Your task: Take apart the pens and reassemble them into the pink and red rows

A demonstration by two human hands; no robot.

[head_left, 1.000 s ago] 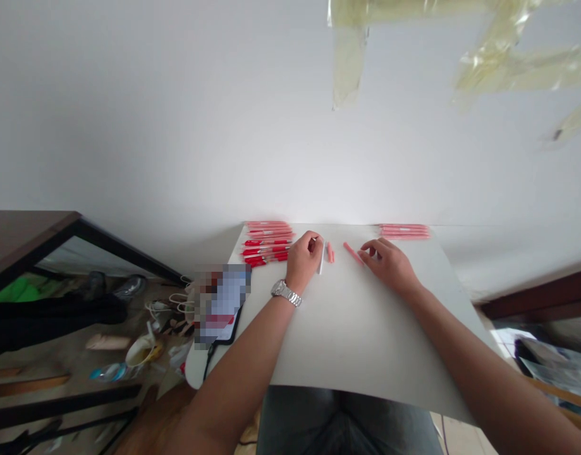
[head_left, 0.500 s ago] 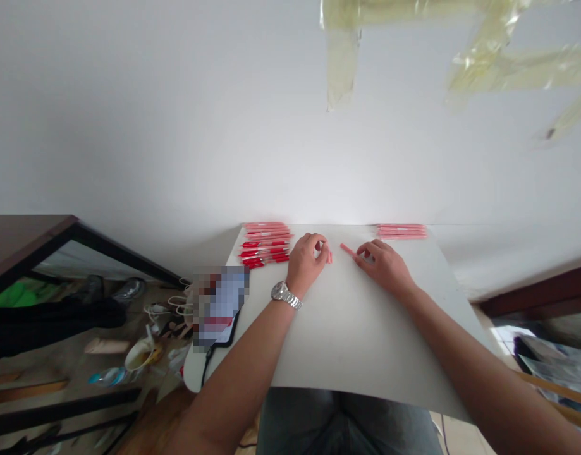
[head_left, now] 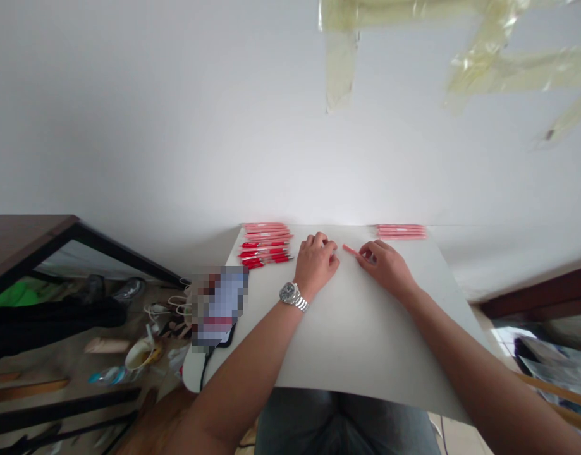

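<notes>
My right hand (head_left: 386, 264) pinches a slim pink pen (head_left: 349, 249) between thumb and fingers, its far end pointing up and left just above the white table (head_left: 361, 335). Facing it, my left hand (head_left: 316, 262) is closed, with its fingers curled toward the pen's tip. Whatever lies between the left fingers is hidden from view. A short gap separates the left fingertips from the pen. Left of that hand lie several red pens (head_left: 265, 253), with a row of pale pink pens (head_left: 267, 229) behind them. Another stack of pink pens (head_left: 401, 232) rests at the back right.
A phone (head_left: 221, 309), blurred out, lies at the table's left edge with a black cable (head_left: 205, 370). The white wall (head_left: 290, 139) rises directly behind the table. On the floor at left are a cup (head_left: 139, 355) and a bottle (head_left: 109, 377). A dark-framed table (head_left: 29, 237) stands far left.
My left hand has shifted slightly right and turned palm-down, nearer the pen. The small pink thing visible at its fingers before is now out of sight. The right hand has barely moved.
</notes>
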